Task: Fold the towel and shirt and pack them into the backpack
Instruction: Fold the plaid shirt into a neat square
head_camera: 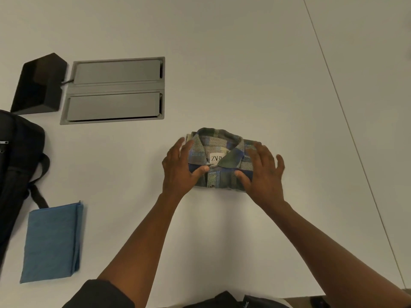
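Observation:
A plaid shirt point(219, 152) in green, blue and cream lies folded into a compact bundle in the middle of the white table point(244, 63), collar and label facing up. My left hand point(180, 168) rests on its left side, fingers spread, thumb on the front placket. On the bundle's right side lies my right hand point(263, 174), fingers straight and spread, thumb on the fabric. A folded blue towel point(52, 241) lies flat at the near left. The black backpack point(15, 174) sits at the left edge, partly out of view, one strap reaching toward the towel.
A grey recessed cable hatch point(115, 90) with two lids is set into the table at the far left, with a black angular box point(37, 85) beside it. A thin seam point(355, 141) runs across the table on the right. The table's near edge is at the bottom.

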`<state>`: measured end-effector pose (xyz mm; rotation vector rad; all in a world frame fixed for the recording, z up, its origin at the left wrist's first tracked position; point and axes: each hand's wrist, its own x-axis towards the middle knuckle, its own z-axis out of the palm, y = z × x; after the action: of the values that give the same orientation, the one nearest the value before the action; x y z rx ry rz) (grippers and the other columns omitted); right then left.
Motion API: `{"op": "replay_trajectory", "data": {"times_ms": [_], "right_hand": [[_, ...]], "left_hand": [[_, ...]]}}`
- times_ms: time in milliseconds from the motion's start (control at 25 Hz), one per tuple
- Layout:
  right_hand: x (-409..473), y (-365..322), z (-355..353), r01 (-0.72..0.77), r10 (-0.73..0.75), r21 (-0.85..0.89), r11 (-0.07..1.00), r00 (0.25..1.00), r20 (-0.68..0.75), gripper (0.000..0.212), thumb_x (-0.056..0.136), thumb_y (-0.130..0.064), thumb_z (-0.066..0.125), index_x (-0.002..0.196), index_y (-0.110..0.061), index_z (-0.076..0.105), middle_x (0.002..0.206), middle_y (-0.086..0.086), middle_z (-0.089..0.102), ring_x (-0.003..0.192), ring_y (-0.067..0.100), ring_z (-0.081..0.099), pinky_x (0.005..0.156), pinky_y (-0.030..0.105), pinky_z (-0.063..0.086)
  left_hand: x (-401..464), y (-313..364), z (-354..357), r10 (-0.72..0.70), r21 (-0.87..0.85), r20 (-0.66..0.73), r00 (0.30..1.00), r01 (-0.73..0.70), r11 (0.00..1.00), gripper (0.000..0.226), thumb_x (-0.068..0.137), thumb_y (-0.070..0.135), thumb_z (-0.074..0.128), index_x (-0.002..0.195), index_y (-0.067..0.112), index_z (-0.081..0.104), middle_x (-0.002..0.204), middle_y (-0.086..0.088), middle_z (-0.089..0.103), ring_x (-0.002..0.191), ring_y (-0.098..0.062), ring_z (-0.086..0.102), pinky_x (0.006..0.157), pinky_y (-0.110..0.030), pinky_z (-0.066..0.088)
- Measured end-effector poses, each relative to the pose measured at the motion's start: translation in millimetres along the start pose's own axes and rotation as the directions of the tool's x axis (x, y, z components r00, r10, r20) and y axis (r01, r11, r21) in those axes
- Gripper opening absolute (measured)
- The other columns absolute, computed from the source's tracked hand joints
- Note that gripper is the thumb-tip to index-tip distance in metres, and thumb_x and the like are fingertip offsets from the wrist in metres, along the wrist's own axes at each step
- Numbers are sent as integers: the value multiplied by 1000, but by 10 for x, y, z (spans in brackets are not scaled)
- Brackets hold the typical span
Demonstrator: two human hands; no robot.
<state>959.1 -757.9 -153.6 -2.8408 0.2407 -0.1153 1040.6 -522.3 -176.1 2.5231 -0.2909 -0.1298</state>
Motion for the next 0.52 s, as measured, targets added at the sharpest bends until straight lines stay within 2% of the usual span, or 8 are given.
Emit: {"op": "replay_trajectory", "data": {"times_ms": [80,160,200,280,320,440,520], "right_hand": [[-137,92,28,-133,133,-10,991,990,50,74,92,-66,43,151,-23,28,164,4,16,150,27,16,117,57,9],[-165,177,128,-332,310,128,935,936,164,83,89,-68,48,154,-23,22,164,5,12,149,30,18,116,57,19],[-139,215,175,-417,363,250,874,901,236,87,86,-68,52,154,-24,22,163,7,15,147,31,23,115,56,26],[-40,247,231,-484,368,470,738,873,321,91,81,-71,58,153,-24,26,156,9,33,141,30,36,111,52,38],[19,248,230,-492,351,513,703,868,351,90,82,-66,62,152,-23,27,152,9,40,137,30,41,110,48,41],[162,216,224,-482,280,508,714,861,425,82,89,-44,66,154,-14,25,151,10,42,136,30,42,107,40,39],[194,194,241,-443,240,488,752,874,423,81,89,-45,66,153,-15,27,151,9,43,135,31,43,106,40,40]], "left_hand": [[20,-129,34,-171,-109,109,979,183,977,102,73,74,60,154,25,22,162,-7,19,147,-28,25,112,-54,29],[58,-242,71,-231,-272,221,947,288,918,112,65,82,60,154,26,20,159,-6,26,144,-28,31,111,-55,38],[74,-278,79,-233,-327,266,936,315,891,112,66,78,65,154,25,21,157,-5,32,141,-27,36,109,-52,42],[104,-292,63,-222,-350,314,923,331,876,101,76,54,76,154,22,21,153,-3,39,136,-26,43,108,-45,45],[116,-299,57,-223,-350,322,920,334,875,97,78,46,78,153,22,22,152,-3,41,134,-25,46,107,-43,45],[127,-351,37,-205,-370,320,925,321,872,94,75,46,79,151,24,27,147,-1,47,128,-24,51,105,-44,47],[103,-409,25,-199,-370,318,927,314,874,90,79,40,80,150,22,28,146,-1,47,127,-25,51,104,-43,48]]}}
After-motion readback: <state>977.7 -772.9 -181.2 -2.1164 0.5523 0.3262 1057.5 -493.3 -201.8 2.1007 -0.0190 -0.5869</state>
